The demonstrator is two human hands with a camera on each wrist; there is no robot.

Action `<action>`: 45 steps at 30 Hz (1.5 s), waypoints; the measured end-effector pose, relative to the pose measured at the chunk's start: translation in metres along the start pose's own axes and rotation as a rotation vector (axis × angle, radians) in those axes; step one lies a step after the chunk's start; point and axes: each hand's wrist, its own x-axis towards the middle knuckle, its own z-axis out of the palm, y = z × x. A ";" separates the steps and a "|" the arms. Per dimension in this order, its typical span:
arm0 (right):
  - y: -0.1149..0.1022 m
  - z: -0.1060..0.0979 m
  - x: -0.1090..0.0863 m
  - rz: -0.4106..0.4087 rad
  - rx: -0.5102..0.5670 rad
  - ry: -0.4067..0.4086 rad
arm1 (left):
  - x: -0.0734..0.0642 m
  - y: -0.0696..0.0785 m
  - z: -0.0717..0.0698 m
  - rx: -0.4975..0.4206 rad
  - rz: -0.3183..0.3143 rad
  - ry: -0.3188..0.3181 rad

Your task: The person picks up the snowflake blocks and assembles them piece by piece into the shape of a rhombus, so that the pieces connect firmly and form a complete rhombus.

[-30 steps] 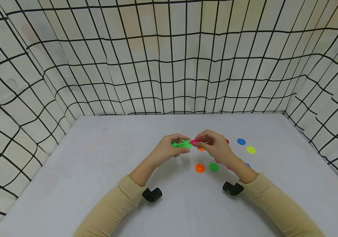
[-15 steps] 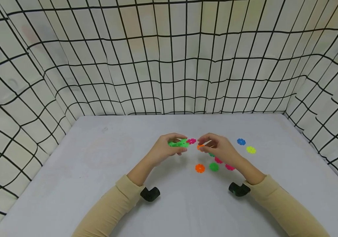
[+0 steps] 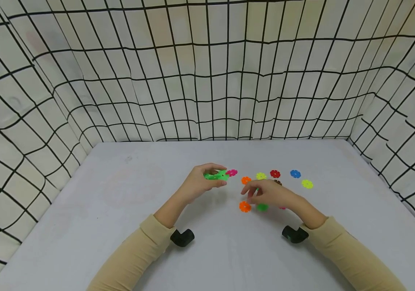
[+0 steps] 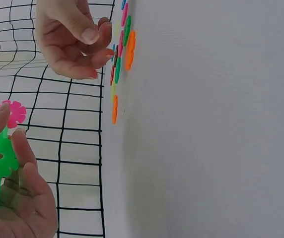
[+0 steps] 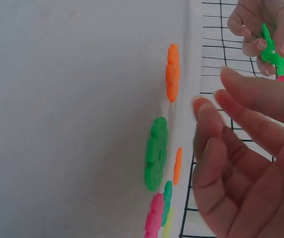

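Looks like we're between discs, at the picking step: our right hand (image 3: pixel 270 192) hovers over the loose discs (image 3: pixel 242 207), half curled with a gap to the thumb, nothing in it. Our left hand (image 3: pixel 197 184) pinches the green discs (image 4: pixel 8 158) above the tabletop (image 3: pixel 138 178), a pink disc (image 4: pixel 18 114) joined on the end. Next move probably calls for a fingertip pinch. They're bright, thin, notched, slotted together at angles.

The green pieces (image 4: pixel 6 157) look like smooth plastic.
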 end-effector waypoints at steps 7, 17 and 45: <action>-0.004 0.009 0.006 0.046 -0.085 -0.072 | 0.001 -0.001 -0.001 -0.008 -0.005 -0.016; -0.011 0.012 0.010 0.057 -0.148 -0.063 | 0.001 0.000 -0.001 0.000 -0.012 -0.029; -0.001 0.002 0.005 0.021 0.073 0.036 | -0.002 0.000 0.002 0.032 0.017 -0.003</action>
